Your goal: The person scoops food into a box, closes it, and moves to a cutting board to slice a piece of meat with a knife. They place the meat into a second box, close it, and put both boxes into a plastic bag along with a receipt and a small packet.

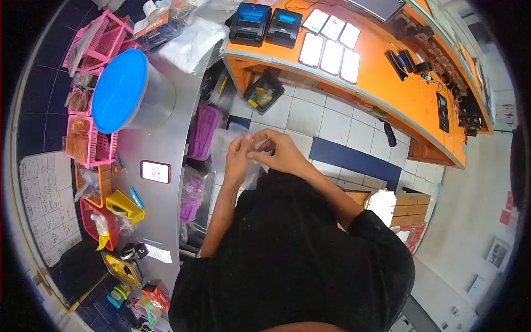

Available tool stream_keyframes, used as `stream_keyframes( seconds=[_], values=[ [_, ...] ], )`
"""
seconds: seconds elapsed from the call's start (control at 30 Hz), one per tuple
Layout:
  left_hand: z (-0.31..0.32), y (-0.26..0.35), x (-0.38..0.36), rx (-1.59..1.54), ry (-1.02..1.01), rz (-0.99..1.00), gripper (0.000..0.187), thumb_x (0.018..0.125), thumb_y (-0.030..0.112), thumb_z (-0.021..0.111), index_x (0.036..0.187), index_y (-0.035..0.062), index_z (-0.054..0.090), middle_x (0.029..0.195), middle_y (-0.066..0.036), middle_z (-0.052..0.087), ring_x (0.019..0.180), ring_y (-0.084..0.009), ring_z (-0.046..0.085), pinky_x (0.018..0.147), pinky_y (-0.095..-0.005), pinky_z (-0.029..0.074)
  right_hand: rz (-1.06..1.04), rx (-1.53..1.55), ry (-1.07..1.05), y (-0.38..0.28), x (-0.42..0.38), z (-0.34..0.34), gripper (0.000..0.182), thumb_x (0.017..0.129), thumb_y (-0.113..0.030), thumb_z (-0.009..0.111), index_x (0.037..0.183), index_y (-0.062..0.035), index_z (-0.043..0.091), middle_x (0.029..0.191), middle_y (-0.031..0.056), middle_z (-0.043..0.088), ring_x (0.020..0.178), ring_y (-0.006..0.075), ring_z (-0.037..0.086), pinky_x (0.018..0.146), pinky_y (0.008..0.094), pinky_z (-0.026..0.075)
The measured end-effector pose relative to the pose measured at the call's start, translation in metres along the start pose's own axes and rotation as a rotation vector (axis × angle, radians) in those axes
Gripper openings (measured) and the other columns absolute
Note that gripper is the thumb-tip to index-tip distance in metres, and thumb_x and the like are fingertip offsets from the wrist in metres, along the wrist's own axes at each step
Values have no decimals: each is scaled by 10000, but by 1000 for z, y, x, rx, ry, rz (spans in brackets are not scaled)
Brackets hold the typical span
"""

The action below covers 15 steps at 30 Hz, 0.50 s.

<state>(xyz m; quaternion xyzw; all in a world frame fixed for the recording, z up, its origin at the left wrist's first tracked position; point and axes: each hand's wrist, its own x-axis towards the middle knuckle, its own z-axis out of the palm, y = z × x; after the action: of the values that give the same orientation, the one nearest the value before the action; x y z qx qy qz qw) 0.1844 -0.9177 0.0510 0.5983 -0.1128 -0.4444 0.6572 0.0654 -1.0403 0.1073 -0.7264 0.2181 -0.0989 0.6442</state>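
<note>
A clear plastic bag (219, 152) hangs from my two hands, in front of my black shirt. My left hand (238, 159) pinches its upper edge with the fingers pressed together. Close beside it, my right hand (279, 152) has thumb and fingertips curled in on the same bag, nearly touching the left fingertips. The thin plastic shows between and below the fingers; its opening cannot be made out.
At the left, a metal counter (149, 193) bears a blue-lidded tub (120, 91), a phone (155, 171) and baskets (99, 224). Ahead, an orange desk (387, 72) holds two printers (249, 25) and several phones (331, 56). A dark bin (264, 93) stands on the floor.
</note>
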Motion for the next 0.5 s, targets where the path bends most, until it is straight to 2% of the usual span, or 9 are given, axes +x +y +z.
stream_keyframes(
  seconds=[0.07, 0.13, 0.23, 0.3, 0.33, 0.4, 0.43, 0.5],
  values=[
    [8, -6, -11, -174, 16, -73, 278, 1028, 291, 569, 851, 85, 628, 776, -3, 616, 715, -83, 587, 657, -258, 474, -66, -183, -2, -1, -5, -3, 419, 783, -228, 829, 1085, 3, 653, 1001, 133, 702, 887, 248, 696, 783, 356, 551],
    [16, -9, -14, -154, 48, -69, 297, 1038, 298, 544, 888, 65, 649, 828, -28, 658, 753, -110, 625, 693, -281, 499, -164, -353, 8, -4, -9, -9, 450, 761, -243, 828, 1078, 20, 643, 993, 177, 695, 889, 322, 701, 806, 395, 547],
    [32, -7, -11, -84, 68, -41, 307, 1036, 306, 543, 935, 47, 672, 872, -41, 682, 786, -118, 637, 729, -283, 503, -233, -525, 41, 15, -8, -18, 336, 821, -198, 757, 1085, -13, 662, 1004, 170, 696, 915, 369, 675, 834, 406, 532],
    [45, 0, -8, 44, 57, -11, 315, 1032, 302, 544, 957, 29, 683, 897, -55, 692, 830, -133, 647, 765, -287, 506, -287, -496, 85, 19, -6, -36, 251, 857, -156, 708, 1070, -26, 680, 985, 162, 705, 912, 380, 674, 811, 410, 535],
    [49, 1, -5, 127, 52, 83, 285, 1011, 288, 583, 1008, 18, 672, 947, -63, 686, 867, -152, 640, 802, -306, 503, -312, -482, 107, 19, -6, -46, 213, 875, -135, 683, 1062, -33, 689, 976, 159, 710, 910, 386, 673, 800, 411, 536],
    [53, 5, 3, 295, 33, 272, 300, 967, 261, 661, 1109, -4, 650, 1047, -80, 676, 941, -190, 626, 875, -344, 495, -260, -380, 153, 16, -7, -67, 189, 885, -127, 683, 1049, -34, 699, 925, 149, 715, 855, 338, 691, 774, 385, 538],
    [56, 8, 8, 353, 100, 433, 385, 915, 261, 715, 1167, -13, 618, 1112, -91, 651, 1009, -198, 605, 912, -352, 482, -234, -329, 178, 13, -7, -79, 178, 890, -124, 682, 1042, -35, 704, 900, 144, 718, 827, 315, 699, 760, 372, 539],
    [65, 22, 21, 485, 168, 694, 602, 814, 256, 808, 1277, -27, 547, 1238, -111, 597, 1136, -211, 558, 981, -367, 454, -144, -202, 51, 1, -9, -115, 194, 926, -125, 669, 1072, 0, 700, 910, 115, 728, 837, 208, 689, 782, 336, 538]
  ],
)
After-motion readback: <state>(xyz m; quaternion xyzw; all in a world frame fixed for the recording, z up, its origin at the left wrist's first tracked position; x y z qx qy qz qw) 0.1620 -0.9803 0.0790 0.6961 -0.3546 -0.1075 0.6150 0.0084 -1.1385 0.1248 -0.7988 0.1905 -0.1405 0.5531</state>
